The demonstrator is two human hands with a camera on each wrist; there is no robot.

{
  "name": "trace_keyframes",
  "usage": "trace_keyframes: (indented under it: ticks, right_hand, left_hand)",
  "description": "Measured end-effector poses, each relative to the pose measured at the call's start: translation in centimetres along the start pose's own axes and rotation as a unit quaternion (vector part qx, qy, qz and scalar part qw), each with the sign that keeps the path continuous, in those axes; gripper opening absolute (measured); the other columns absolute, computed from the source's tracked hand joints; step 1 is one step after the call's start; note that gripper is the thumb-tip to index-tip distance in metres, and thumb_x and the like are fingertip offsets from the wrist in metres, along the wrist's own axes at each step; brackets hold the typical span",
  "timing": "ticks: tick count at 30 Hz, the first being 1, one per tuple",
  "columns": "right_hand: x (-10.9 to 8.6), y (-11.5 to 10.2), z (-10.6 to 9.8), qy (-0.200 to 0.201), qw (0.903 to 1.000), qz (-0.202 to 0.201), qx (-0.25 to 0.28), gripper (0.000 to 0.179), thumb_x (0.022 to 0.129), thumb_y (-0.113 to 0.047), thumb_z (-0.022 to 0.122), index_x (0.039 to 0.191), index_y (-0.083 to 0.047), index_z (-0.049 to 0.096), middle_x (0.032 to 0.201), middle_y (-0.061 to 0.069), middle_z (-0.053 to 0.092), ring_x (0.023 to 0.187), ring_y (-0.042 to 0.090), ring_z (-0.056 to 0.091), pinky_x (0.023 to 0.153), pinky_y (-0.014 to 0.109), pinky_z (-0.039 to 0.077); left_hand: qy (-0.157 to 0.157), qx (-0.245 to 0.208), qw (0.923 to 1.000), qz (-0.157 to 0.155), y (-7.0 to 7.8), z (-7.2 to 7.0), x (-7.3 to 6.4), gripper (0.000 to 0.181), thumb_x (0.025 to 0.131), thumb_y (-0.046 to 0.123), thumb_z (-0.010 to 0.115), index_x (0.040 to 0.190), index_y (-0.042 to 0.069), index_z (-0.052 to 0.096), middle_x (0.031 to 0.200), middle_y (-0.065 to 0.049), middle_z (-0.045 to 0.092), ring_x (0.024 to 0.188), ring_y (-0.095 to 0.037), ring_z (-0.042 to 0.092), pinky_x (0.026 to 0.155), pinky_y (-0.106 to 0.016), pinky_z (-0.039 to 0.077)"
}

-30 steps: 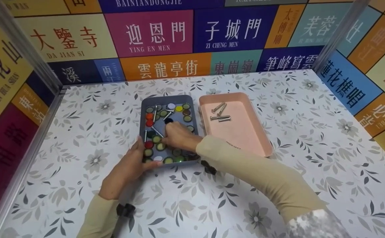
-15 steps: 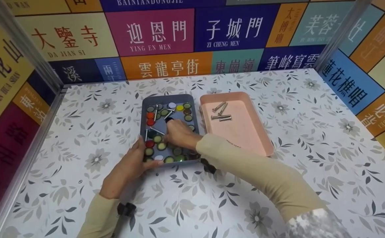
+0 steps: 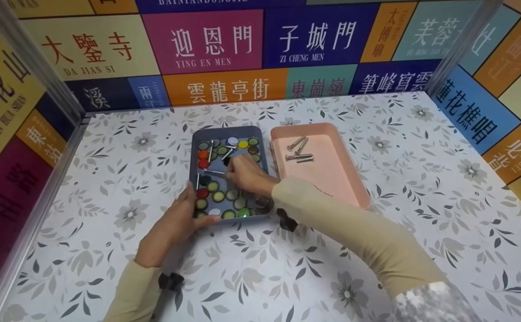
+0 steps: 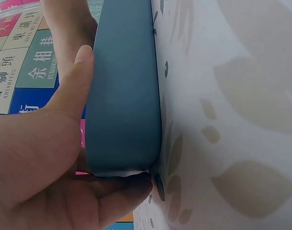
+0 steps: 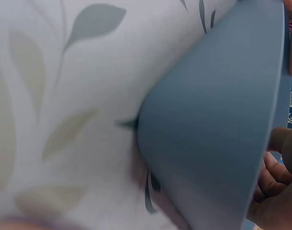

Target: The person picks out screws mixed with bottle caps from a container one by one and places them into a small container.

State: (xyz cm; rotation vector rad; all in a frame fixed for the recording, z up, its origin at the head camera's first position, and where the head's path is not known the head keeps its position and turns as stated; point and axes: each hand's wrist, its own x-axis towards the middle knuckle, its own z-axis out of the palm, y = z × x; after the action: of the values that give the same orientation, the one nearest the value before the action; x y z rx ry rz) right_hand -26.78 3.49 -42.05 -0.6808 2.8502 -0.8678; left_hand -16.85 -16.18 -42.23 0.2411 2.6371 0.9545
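Note:
A blue-grey tray (image 3: 195,147) holds bottle caps (image 3: 218,196) in green, red, orange, yellow and white, with several metal bolts (image 3: 210,151) among them. My left hand (image 3: 177,219) grips the tray's near left corner, thumb at the near side and fingers along the left wall. In the left wrist view, the left thumb (image 4: 78,79) lies along the tray wall (image 4: 122,91). Inside the tray, my right hand (image 3: 247,173) pinches the end of one bolt (image 3: 214,171), which points left. The right fingertips are partly hidden behind the tray wall (image 5: 213,105) in the right wrist view.
A pink tray (image 3: 327,167) stands just right of the blue-grey one, with several bolts (image 3: 299,157) at its far left part. Both rest on a table (image 3: 108,188) with a floral cover. Printed panels (image 3: 202,42) rise at the back and both sides.
The right hand has lifted slightly and shifted right, and the bolt at its fingertips has swung from slanting to nearly level. My left hand stays on the tray corner.

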Motion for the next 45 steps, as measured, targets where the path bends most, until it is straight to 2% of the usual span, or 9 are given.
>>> trace_keyframes:
  ticks: [4,7,16,21,27,34,38,41,45]
  right_hand:
    - [-0.1,0.3,-0.8,0.008,0.9999,0.014,-0.002,0.018,0.089,-0.004,0.061,0.077,-0.001,0.075,0.075,0.01,0.073,0.064,0.015,0.057,0.062,0.025,0.048]
    - [-0.2,0.6,-1.4,0.007,0.9997,0.022,-0.003,0.017,0.091,-0.006,0.061,0.087,0.0,0.076,0.089,0.014,0.077,0.075,0.019,0.064,0.073,0.031,0.055]
    - [-0.6,1.3,-3.6,-0.023,0.9993,0.026,0.009,0.02,0.093,-0.003,0.057,0.093,-0.001,0.077,0.091,0.012,0.076,0.07,0.013,0.058,0.065,0.024,0.047]
    - [-0.5,1.4,-4.3,-0.023,0.9988,0.04,-0.017,0.021,0.098,-0.007,0.055,0.089,-0.001,0.073,0.086,0.009,0.07,0.069,0.015,0.054,0.064,0.028,0.044]
    - [-0.6,1.8,-4.5,0.003,0.9968,0.069,-0.039,0.031,0.099,-0.009,0.055,0.068,-0.013,0.051,0.071,0.0,0.048,0.067,0.016,0.046,0.066,0.029,0.041]
    - [-0.6,2.2,-4.9,0.03,0.9967,0.073,-0.016,0.039,0.081,0.004,0.046,0.053,-0.018,0.032,0.052,-0.006,0.024,0.051,0.011,0.025,0.051,0.025,0.024]
    - [-0.7,2.5,-5.1,0.037,0.9964,0.076,-0.007,0.032,0.082,0.004,0.049,0.057,-0.017,0.043,0.058,-0.005,0.041,0.057,0.012,0.04,0.055,0.024,0.033]
    - [-1.0,2.8,-5.5,0.027,0.996,0.084,0.007,0.019,0.088,0.0,0.052,0.073,-0.008,0.06,0.077,0.005,0.063,0.07,0.017,0.052,0.064,0.028,0.044]
    - [-1.4,3.2,-6.2,0.024,0.9955,0.088,0.024,0.012,0.094,-0.004,0.056,0.094,0.001,0.067,0.098,0.015,0.069,0.08,0.019,0.056,0.071,0.031,0.048]
  left_hand:
    - [-0.007,0.001,0.9998,-0.017,0.1,0.0,0.0,0.118,0.089,0.047,0.072,0.155,-0.007,-0.01,0.165,-0.031,0.005,0.152,-0.045,0.02,0.123,-0.054,0.023]
    - [-0.01,0.001,0.9996,-0.027,0.2,0.1,0.0,0.119,0.089,0.048,0.072,0.156,-0.006,-0.01,0.165,-0.031,0.005,0.152,-0.045,0.02,0.123,-0.054,0.024]
    - [-0.013,-0.008,0.9995,-0.028,0.1,0.0,0.0,0.12,0.089,0.049,0.072,0.156,-0.003,-0.013,0.166,-0.028,0.004,0.153,-0.042,0.017,0.124,-0.054,0.021]
    - [-0.014,-0.006,0.9992,-0.037,0.0,0.0,0.2,0.121,0.088,0.049,0.072,0.156,-0.002,-0.014,0.167,-0.027,0.003,0.154,-0.043,0.016,0.125,-0.054,0.02]
    - [-0.013,-0.007,0.9991,-0.039,0.0,0.1,0.3,0.121,0.088,0.048,0.073,0.157,0.0,-0.014,0.167,-0.026,0.003,0.154,-0.043,0.016,0.125,-0.054,0.02]
    - [-0.008,-0.001,0.9998,-0.018,0.0,0.0,0.0,0.12,0.088,0.049,0.072,0.156,-0.005,-0.012,0.166,-0.029,0.005,0.153,-0.045,0.016,0.124,-0.055,0.021]
    - [-0.008,0.0,0.9999,-0.007,-0.1,0.0,-0.2,0.119,0.089,0.049,0.071,0.156,-0.007,-0.011,0.165,-0.03,0.006,0.153,-0.044,0.016,0.124,-0.055,0.022]
    - [-0.01,-0.002,0.9999,-0.01,-0.1,0.0,-0.1,0.12,0.088,0.05,0.071,0.156,-0.006,-0.012,0.166,-0.03,0.005,0.153,-0.044,0.015,0.124,-0.055,0.021]
    - [-0.01,-0.001,0.9999,-0.013,-0.1,0.0,-0.1,0.12,0.088,0.05,0.071,0.156,-0.005,-0.012,0.166,-0.03,0.004,0.153,-0.045,0.015,0.124,-0.055,0.021]
